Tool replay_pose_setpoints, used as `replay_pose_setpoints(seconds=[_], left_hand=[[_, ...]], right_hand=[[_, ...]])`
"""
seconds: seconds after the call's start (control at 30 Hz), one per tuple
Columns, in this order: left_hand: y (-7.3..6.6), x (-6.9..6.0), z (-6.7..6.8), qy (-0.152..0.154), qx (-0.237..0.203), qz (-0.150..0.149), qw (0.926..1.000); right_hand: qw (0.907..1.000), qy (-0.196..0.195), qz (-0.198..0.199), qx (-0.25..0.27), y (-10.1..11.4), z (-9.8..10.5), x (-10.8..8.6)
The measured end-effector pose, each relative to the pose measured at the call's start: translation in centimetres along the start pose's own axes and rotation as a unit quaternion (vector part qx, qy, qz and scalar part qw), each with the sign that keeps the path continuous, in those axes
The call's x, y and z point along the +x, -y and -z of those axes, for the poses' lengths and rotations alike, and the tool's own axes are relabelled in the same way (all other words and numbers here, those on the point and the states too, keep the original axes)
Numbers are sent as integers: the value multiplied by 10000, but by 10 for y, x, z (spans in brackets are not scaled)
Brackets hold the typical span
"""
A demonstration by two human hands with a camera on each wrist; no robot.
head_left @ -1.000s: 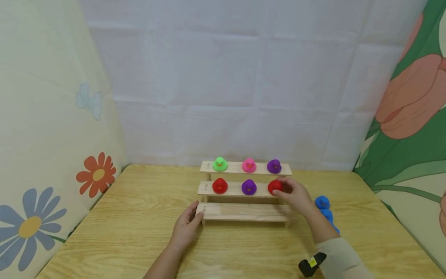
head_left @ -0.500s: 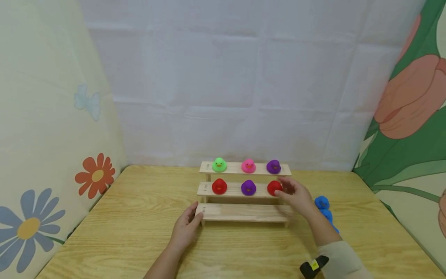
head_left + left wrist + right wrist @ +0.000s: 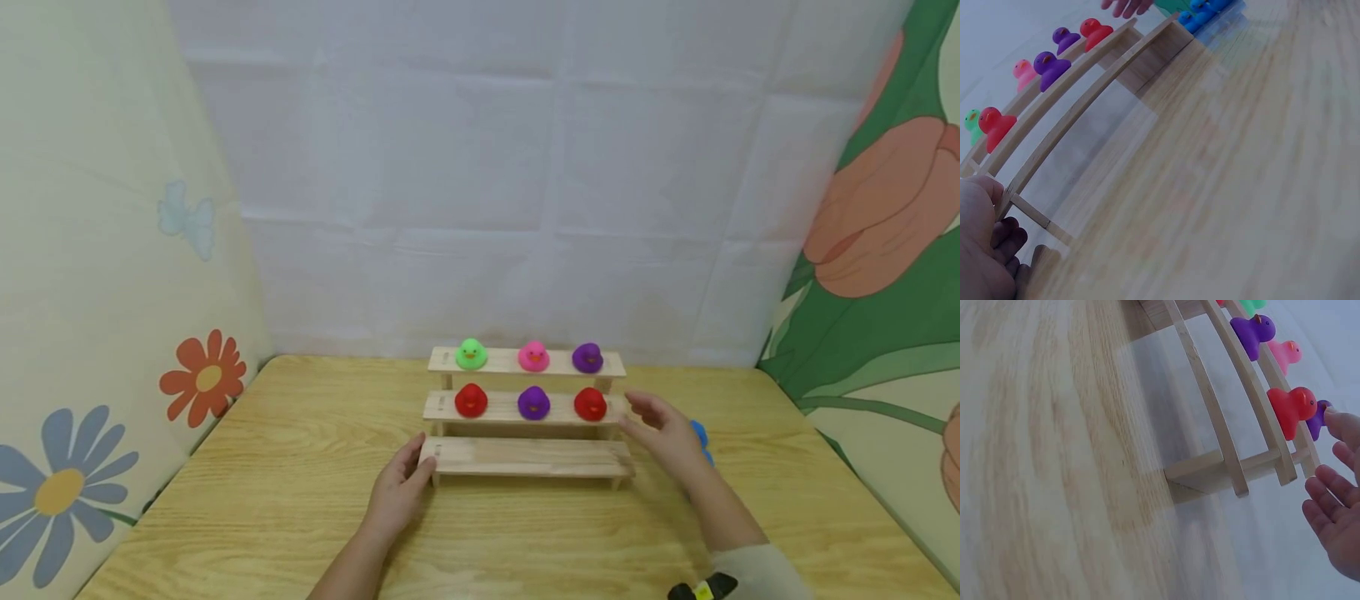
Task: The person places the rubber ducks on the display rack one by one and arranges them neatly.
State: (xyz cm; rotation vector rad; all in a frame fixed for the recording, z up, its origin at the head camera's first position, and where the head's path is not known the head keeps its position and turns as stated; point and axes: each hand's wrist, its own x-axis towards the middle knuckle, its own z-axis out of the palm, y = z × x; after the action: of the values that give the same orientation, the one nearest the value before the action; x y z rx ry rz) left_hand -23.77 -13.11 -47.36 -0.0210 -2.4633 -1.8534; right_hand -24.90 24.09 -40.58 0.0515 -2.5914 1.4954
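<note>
The left hand (image 3: 399,492) is gripping the left end of the lowest tier of a three-tier wooden rack (image 3: 525,456), its thumb lying by the end of the board and its fingers curling below. The right hand (image 3: 667,442) is hanging released beside the rack's right end, fingers loosely spread, thumb standing apart from them, and it is holding nothing. Its thumb tip is overlapping the end of the middle tier in the head view, so I cannot tell whether it is touching the wood. The rack is standing near the middle of the back edge of the bench (image 3: 337,425). Nearest the right hand, a red duck (image 3: 590,405) is sitting at the right end of the middle tier, with a purple duck (image 3: 534,404) at the centre and another red duck (image 3: 471,402) at the left. A green duck (image 3: 472,356), a pink duck (image 3: 534,357) and a second purple duck (image 3: 587,358) are lining the top tier. Blue ducks (image 3: 1200,14) are resting toward the bench's right edge, partly hidden behind the right hand in the head view.
</note>
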Motion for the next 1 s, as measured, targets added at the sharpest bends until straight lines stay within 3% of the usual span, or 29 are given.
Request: replay_pose_setpoints(seconds=[0.53, 0.73, 1.0], left_hand=[[2, 1, 0, 8, -34, -59, 10000], [1, 1, 1, 1, 12, -67, 10000], [0, 0, 0, -1, 36, -60, 10000]], right_hand=[[9980, -250, -88, -576, -30, 28, -28], [9966, -315, -415, -644, -40, 40, -36], [9940, -95, -929, -563, -49, 51, -48]])
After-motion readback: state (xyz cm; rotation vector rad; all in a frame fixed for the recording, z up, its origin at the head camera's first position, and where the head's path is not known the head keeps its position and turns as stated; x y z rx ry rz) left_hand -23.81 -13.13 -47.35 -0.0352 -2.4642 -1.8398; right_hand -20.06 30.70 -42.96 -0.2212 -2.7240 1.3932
